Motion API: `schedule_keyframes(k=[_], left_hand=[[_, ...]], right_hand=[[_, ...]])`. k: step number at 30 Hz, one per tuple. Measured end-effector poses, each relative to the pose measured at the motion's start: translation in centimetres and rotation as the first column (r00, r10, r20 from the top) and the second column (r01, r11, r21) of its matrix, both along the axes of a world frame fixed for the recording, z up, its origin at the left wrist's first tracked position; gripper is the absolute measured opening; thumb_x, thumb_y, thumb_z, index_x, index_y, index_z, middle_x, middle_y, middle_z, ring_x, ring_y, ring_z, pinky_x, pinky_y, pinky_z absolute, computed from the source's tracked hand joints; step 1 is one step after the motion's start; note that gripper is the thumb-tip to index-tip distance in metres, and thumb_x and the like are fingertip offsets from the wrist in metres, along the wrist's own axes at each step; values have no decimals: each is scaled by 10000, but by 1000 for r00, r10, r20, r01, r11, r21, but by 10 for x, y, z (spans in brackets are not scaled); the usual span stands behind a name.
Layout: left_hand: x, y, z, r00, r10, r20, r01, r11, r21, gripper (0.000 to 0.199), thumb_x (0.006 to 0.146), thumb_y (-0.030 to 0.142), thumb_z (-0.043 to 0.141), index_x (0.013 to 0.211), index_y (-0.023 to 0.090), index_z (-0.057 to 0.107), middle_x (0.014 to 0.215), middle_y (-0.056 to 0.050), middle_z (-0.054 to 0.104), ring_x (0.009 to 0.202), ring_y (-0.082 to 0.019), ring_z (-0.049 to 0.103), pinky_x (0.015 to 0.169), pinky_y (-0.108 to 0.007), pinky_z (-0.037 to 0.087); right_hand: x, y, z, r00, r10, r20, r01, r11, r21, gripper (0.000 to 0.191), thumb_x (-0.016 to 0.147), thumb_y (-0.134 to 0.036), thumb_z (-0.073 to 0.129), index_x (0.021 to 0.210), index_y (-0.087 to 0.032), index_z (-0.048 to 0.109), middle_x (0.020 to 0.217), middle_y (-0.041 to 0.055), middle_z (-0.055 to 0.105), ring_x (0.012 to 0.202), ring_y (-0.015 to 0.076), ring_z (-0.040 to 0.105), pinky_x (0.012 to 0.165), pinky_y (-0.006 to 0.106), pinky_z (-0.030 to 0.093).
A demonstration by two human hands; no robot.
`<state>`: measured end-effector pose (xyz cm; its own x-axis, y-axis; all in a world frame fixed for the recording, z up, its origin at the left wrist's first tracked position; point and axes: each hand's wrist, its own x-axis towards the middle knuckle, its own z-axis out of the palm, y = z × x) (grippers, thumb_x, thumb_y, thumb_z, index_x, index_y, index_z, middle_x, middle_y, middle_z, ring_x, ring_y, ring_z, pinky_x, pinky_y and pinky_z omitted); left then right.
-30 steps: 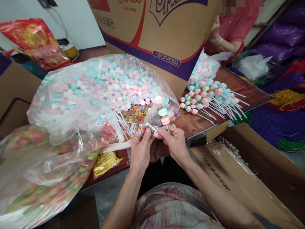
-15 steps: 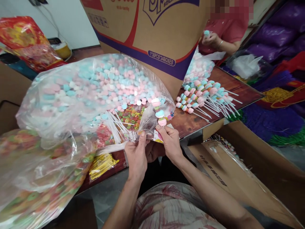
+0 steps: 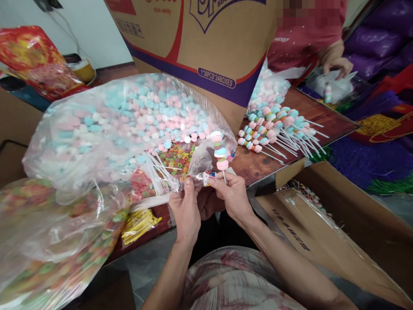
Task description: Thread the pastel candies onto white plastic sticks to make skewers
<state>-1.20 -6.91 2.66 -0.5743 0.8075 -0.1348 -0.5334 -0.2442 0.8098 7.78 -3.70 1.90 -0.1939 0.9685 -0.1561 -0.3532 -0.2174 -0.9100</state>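
Observation:
My left hand (image 3: 187, 204) is closed, its thumb pressing on one end of a clear printed wrapper (image 3: 197, 178). The wrapper stretches across to my right hand (image 3: 235, 193), which pinches its other end. Between those same right fingers is the white stick of a marshmallow skewer (image 3: 222, 153), held upright with pink, white and blue marshmallows and greenish gummy rings on it. Loose white sticks (image 3: 155, 174) lie just beyond my left hand, beside gummy rings (image 3: 179, 157) in several colours. A large clear bag of marshmallows (image 3: 129, 112) spreads behind them.
Finished skewers (image 3: 274, 129) lie piled on the table (image 3: 325, 114) at right. A large carton (image 3: 222, 47) stands at the back. An open cardboard box (image 3: 290, 219) sits low at right. Yellow twist ties (image 3: 140, 224) and a bag of gummy rings (image 3: 48, 245) are at left. A co-worker's hand (image 3: 337, 64) is far right.
My right hand has shifted slightly right, and the skewer stands more upright with its stick showing. The wrapper is drawn out straighter between my hands. The co-worker's hand has moved right.

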Motion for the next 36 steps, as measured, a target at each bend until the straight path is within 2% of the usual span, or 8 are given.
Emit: schedule_keyframes(k=[5, 9, 12, 16, 20, 23, 29, 36], left_hand=[[-1, -2, -8, 993, 16, 119, -15, 1000, -10, 210, 731, 314, 817, 848, 182, 702, 827, -12, 723, 848, -150, 695, 844, -298, 553], [0, 0, -10, 987, 69, 143, -63, 997, -42, 257, 734, 383, 807, 833, 185, 676, 832, -16, 724, 854, -168, 700, 809, -307, 553], [-2, 1, -8, 982, 81, 169, -73, 996, -56, 292, 734, 410, 803, 894, 197, 683, 882, -13, 731, 817, -154, 699, 783, -303, 550], [-8, 2, -7, 975, 60, 214, -49, 997, -55, 283, 740, 393, 804, 906, 201, 678, 884, 4, 725, 810, -143, 697, 800, -307, 547], [-8, 3, -9, 972, 41, 232, -30, 998, -51, 252, 763, 381, 788, 875, 186, 675, 852, -8, 727, 837, -143, 701, 793, -272, 533], [-8, 3, -9, 974, 21, 226, -12, 999, -44, 239, 781, 378, 774, 896, 192, 679, 904, -18, 736, 872, -151, 700, 843, -298, 531], [-15, 3, -12, 966, -89, 242, 103, 994, -43, 253, 813, 423, 734, 917, 198, 682, 937, -40, 739, 908, -168, 698, 848, -314, 535], [-24, 0, -15, 975, -164, 147, 173, 984, -49, 287, 798, 442, 744, 878, 177, 669, 910, -52, 739, 847, -173, 701, 757, -295, 540]], right_hand=[[-7, -1, -8, 1000, -20, -4, 20, 999, 30, 374, 776, -435, 752, 607, -168, 553, 497, -94, 278, 466, 50, 185, 450, 237, 160], [-11, -1, -13, 995, -78, -61, 80, 997, 21, 494, 815, -486, 714, 566, -188, 409, 500, -95, 260, 452, 44, 181, 437, 233, 146], [-7, 3, -13, 991, -105, -80, 107, 994, 31, 453, 853, -511, 667, 597, -171, 510, 476, -99, 262, 427, 42, 177, 424, 234, 129], [4, 4, -7, 997, -25, -73, 28, 999, 42, 318, 838, -441, 705, 745, -142, 651, 460, -102, 295, 414, 37, 193, 427, 230, 109], [10, -1, 0, 990, 83, -111, -87, 996, -28, 241, 777, -355, 762, 824, -136, 673, 485, -107, 308, 416, 29, 173, 422, 225, 85], [11, -3, 3, 989, 88, -120, -97, 993, -71, 221, 760, -315, 768, 843, -130, 680, 465, -112, 311, 404, 28, 174, 419, 226, 88], [11, -3, 5, 972, 140, -187, -156, 985, -72, 223, 785, -326, 745, 714, -145, 635, 457, -118, 257, 406, 26, 146, 423, 229, 76], [14, 1, 3, 994, 98, -57, -99, 995, -12, 210, 793, -334, 733, 830, -130, 698, 452, -106, 311, 410, 32, 177, 424, 227, 87]])
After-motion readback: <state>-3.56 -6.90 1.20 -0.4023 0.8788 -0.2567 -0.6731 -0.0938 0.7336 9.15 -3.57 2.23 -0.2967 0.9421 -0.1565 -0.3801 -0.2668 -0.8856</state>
